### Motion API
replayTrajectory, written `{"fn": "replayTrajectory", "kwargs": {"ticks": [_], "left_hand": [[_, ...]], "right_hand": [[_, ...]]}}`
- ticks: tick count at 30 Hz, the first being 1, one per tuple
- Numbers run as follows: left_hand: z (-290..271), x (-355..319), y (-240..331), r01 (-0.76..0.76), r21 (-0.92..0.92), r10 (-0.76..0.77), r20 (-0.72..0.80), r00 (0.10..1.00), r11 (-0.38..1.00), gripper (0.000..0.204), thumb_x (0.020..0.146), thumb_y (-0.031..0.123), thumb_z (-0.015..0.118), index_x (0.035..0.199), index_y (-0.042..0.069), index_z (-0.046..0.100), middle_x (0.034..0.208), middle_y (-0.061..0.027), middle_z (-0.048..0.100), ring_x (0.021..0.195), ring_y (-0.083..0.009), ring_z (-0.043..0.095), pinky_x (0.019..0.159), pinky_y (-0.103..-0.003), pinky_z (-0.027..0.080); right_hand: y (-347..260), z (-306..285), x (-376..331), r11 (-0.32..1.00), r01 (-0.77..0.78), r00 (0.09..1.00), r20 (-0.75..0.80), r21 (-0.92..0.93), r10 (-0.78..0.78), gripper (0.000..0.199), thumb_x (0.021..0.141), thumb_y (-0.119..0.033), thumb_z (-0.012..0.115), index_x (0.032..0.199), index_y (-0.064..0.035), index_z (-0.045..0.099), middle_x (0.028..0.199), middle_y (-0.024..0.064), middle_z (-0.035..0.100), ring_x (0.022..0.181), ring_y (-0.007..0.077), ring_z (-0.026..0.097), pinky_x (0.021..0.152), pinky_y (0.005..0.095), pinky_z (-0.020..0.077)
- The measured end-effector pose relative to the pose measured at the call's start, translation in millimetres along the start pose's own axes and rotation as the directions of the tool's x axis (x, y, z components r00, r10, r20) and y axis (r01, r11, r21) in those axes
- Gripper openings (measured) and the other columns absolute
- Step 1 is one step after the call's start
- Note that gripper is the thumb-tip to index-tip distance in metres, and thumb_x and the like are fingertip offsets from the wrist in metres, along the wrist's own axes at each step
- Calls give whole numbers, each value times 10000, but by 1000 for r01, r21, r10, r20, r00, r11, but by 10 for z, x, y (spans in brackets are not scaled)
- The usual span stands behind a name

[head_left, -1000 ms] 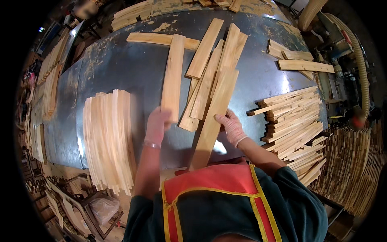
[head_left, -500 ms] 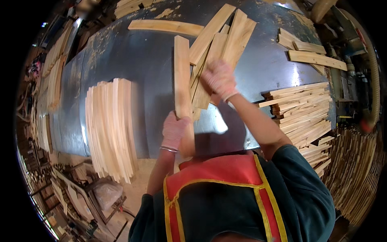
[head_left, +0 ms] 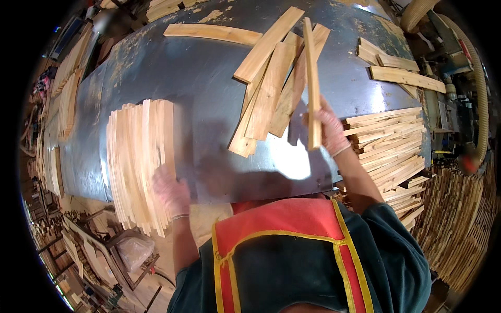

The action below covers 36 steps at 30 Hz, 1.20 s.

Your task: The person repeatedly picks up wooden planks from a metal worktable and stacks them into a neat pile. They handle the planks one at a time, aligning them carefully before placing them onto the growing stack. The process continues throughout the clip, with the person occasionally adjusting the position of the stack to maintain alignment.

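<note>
head view: a dark metal table point(head_left: 209, 115) bore wooden boards in several groups.
right hand point(head_left: 330, 125): gloved, right of the table's middle, its fingers closed around one board, with fingertips showing past the far side.
held board point(head_left: 313, 83): turned narrow side up, its near end pointing at the table's near edge.
left hand point(head_left: 171, 192): gloved, at the left stack's right side by the near edge, fingers slightly bent and blurred; whether they gripped anything could not be told.
left stack point(head_left: 138, 167): near ends jutted past the table's near edge.
loose boards point(head_left: 274, 94): overlapped mid-table, fanned toward the far edge.
right stack point(head_left: 389, 141): lay along the right edge.
</note>
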<state>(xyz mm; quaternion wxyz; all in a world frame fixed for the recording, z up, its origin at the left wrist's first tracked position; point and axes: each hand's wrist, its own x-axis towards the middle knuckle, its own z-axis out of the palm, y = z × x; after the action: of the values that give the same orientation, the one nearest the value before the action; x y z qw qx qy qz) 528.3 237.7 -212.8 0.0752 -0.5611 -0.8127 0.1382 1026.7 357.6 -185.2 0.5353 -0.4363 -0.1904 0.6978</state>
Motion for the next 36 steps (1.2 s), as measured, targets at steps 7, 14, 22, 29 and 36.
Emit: {"fn": "replayTrajectory", "kwargs": {"ticks": [7, 14, 22, 29, 36], "left_hand": [[-989, 454, 1891, 339, -930, 444, 244, 862, -146, 570, 932, 155, 721, 1464, 42, 550, 1290, -85, 670, 1135, -211, 654, 958, -338, 537], [-573, 881, 1643, 431, -887, 441, 324, 837, -165, 489, 897, 49, 652, 1381, 5, 594, 1145, -104, 719, 995, -240, 700, 892, -359, 574], [-689, 614, 1810, -428, -273, 347, -297, 890, 862, 739, 871, 362, 723, 1504, 62, 490, 1519, -163, 519, 1368, -364, 513, 1086, -504, 464], [-1160, 508, 2980, -546, -384, 560, -86, 824, 745, 764, 798, 365, 803, 1440, 61, 520, 1401, -156, 539, 1239, -357, 577, 1012, -497, 502], [-825, 1128, 2122, 274, -962, 759, 166, 630, -17, 577, 865, 192, 729, 1387, -1, 574, 1244, -153, 688, 1135, -295, 689, 965, -419, 587]], "right_hand": [[797, 883, -524, 663, 60, 949, 249, -746, 195, 972, 873, -329, 826, 1648, -45, 313, 1512, 212, 530, 1454, 269, 465, 1218, 367, 364], [366, 281, 405, 238, 59, 887, -58, -970, -458, 567, 835, -339, 705, 1293, -19, 606, 1296, 253, 591, 1217, 459, 557, 1046, 485, 477], [492, 289, 1084, -50, -258, 858, -205, -965, -471, 896, 750, -462, 798, 1508, -122, 462, 1542, 200, 435, 1440, 405, 397, 1144, 509, 385], [135, 559, 1119, -81, -247, 948, -224, -966, -225, 885, 748, -446, 779, 1517, -124, 481, 1599, 189, 387, 1445, 414, 392, 1142, 493, 371], [416, 489, 1163, -12, -318, 874, -288, -948, -391, 909, 716, -340, 779, 1541, -146, 451, 1622, 216, 366, 1459, 409, 398, 1125, 483, 421]]}}
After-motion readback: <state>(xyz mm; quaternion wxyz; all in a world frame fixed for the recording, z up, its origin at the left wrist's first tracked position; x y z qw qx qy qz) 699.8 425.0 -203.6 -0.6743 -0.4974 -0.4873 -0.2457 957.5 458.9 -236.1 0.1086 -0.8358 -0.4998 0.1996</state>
